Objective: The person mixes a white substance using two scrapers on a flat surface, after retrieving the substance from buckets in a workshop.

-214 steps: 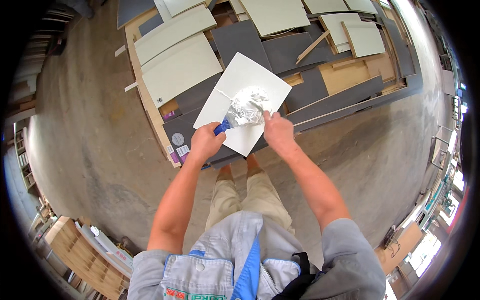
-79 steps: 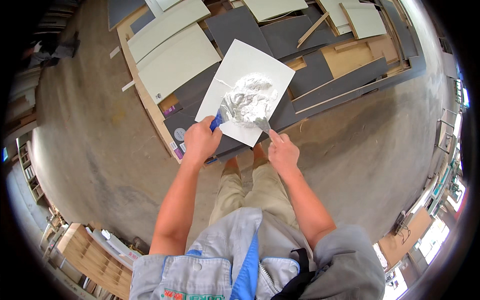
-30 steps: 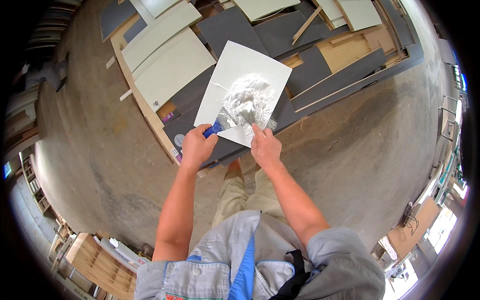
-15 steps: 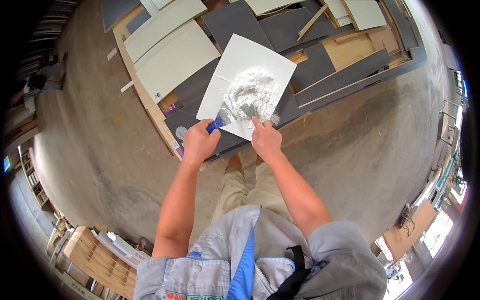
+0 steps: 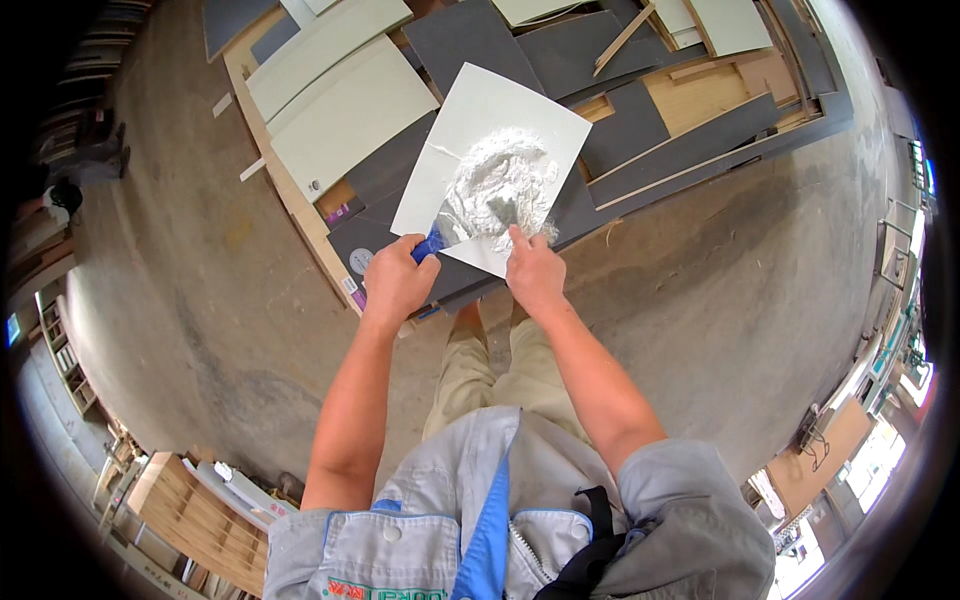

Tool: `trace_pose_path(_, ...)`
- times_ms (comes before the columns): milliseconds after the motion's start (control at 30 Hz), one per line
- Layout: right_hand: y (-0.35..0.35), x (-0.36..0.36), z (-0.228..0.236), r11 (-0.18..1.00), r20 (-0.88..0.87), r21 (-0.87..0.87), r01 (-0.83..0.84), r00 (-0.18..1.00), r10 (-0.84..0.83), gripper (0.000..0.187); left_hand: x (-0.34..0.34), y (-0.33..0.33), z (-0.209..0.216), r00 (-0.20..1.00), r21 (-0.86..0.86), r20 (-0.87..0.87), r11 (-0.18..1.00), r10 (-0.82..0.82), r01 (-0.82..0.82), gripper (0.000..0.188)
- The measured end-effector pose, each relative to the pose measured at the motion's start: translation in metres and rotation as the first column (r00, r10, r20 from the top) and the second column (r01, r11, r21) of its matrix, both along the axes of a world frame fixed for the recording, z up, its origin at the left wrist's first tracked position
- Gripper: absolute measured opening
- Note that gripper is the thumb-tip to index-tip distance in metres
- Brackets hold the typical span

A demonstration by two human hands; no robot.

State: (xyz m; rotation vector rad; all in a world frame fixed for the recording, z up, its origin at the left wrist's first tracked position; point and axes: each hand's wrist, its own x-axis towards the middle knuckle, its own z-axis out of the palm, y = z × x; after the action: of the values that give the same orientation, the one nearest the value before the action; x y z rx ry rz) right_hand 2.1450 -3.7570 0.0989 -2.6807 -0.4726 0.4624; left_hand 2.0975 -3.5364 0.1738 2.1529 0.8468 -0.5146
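Observation:
A mound of white powdery paste [image 5: 490, 170] lies on a square white board [image 5: 480, 95], which rests on dark grey panels. My left hand [image 5: 398, 280] is closed round the blue handle of a putty knife [image 5: 428, 245]. Its metal blade reaches the paste's near left edge. At the near right side of the mound, my right hand [image 5: 536, 275] is closed with its index finger stretched forward. A small grey blade, seemingly a scraper [image 5: 504, 211], shows in the paste just beyond that fingertip; its handle is hidden by the hand.
Stacked dark grey panels [image 5: 465, 45], cream panels [image 5: 350, 110] and a thin wooden strip [image 5: 624, 40] spread beyond the board. Concrete floor [image 5: 240, 250] surrounds the stack. Wooden boards [image 5: 190, 520] stand behind me at lower left. Part of another person [image 5: 62, 200] shows at far left.
My right hand has shifted slightly, and the grey blade shows more plainly in the paste. My left hand and its putty knife have barely moved.

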Motion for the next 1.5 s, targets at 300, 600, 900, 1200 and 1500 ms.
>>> trace_pose_path(300,-0.029,0.018,0.013,0.934,-0.088,0.174,0.311,0.95,-0.3,0.039,-0.004,-0.005,0.002,0.999,0.012,0.028,1.0,0.017,-0.017,0.043)
trace_pose_path(600,-0.058,0.073,0.023,0.586,-0.773,0.301,0.753,0.553,-0.313,0.03,-0.016,-0.003,-0.002,0.996,-0.048,0.041,0.996,0.073,-0.071,0.042)
trace_pose_path(900,-0.109,0.173,0.009,0.766,-0.895,0.1,0.636,0.393,-0.21,0.025,-0.022,-0.009,-0.01,0.992,-0.042,0.07,0.994,0.109,-0.106,0.042)
trace_pose_path(1200,-0.029,0.174,0.046,0.983,-0.474,0.172,0.06,0.88,0.029,0.036,-0.025,-0.009,-0.009,0.985,-0.04,0.049,0.986,0.164,-0.162,0.043)
trace_pose_path(1500,0.008,0.153,0.042,0.97,-0.118,0.064,-0.233,0.964,0.239,0.03,-0.019,-0.012,-0.005,0.983,-0.066,0.013,0.981,0.183,-0.182,0.045)
